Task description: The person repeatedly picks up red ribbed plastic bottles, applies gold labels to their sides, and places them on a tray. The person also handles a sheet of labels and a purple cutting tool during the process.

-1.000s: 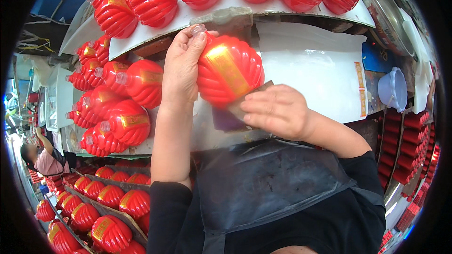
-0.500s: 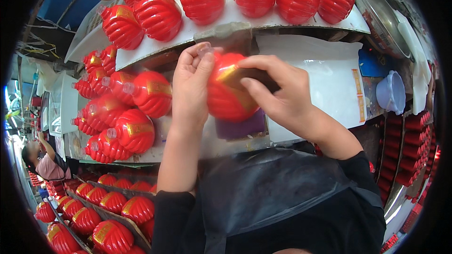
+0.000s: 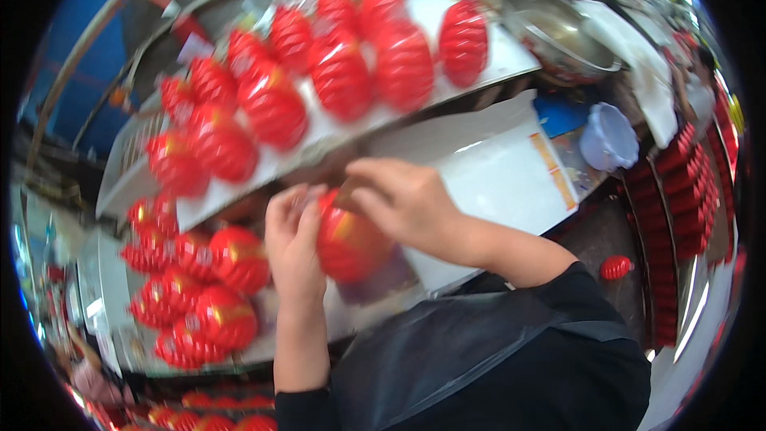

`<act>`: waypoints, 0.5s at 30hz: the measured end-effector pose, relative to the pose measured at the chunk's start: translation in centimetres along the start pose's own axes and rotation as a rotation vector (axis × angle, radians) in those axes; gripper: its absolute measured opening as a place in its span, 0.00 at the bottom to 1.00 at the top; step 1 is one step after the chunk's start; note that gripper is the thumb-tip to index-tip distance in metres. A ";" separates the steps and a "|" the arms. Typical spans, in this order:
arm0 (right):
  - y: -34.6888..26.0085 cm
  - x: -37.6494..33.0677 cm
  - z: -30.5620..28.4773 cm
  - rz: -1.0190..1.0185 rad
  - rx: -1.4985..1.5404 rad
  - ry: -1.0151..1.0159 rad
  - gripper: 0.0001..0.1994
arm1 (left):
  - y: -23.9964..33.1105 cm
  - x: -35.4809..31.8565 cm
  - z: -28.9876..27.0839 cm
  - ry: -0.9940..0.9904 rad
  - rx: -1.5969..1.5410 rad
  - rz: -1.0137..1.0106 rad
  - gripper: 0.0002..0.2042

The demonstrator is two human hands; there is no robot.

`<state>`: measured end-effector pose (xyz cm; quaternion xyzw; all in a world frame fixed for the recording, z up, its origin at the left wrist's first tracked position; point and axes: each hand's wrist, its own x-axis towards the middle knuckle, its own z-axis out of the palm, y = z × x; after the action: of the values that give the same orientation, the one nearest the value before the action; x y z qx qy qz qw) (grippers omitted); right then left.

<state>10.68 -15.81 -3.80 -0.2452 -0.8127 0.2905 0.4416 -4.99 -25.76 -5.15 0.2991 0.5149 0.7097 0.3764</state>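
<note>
My left hand (image 3: 294,243) is closed around the top end of a red ribbed bottle (image 3: 353,249) that has a gold label. In the earlier frame a clear neck shows between those fingers; now it is blurred. My right hand (image 3: 411,206) pinches a thin, flat brownish piece (image 3: 346,193), which lies against the bottle's upper side by the label. What the piece is made of I cannot make out. Below the bottle a purple pad (image 3: 375,283) rests on the worktop.
More red bottles (image 3: 271,108) stand on a white raised shelf (image 3: 507,52), and others cluster left of my hands. A white sheet (image 3: 487,183) with gold strips lies at right. Beyond are a lavender basin (image 3: 608,137) and a metal bowl (image 3: 558,28). A person is at lower left.
The whole view has turned and blurred, so the worktop now slants. Both hands still hold the bottle and the flat piece. A red item on the floor at right shows more fully.
</note>
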 end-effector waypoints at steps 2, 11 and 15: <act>0.1 -1.0 -1.2 -0.176 -0.036 0.000 0.11 | 0.2 -0.2 0.6 -0.020 0.043 0.012 0.11; -0.7 -5.7 -3.4 -0.264 0.086 0.000 0.13 | 0.4 -1.6 4.1 -0.084 0.028 0.127 0.11; 1.0 -5.0 -7.6 0.163 0.122 0.184 0.15 | 0.7 -1.4 7.5 -0.235 0.008 0.155 0.12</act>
<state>19.85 -16.44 -3.98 -0.3087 -0.7270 0.3506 0.5032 1.71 -23.31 -2.32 0.4205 0.4456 0.6946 0.3771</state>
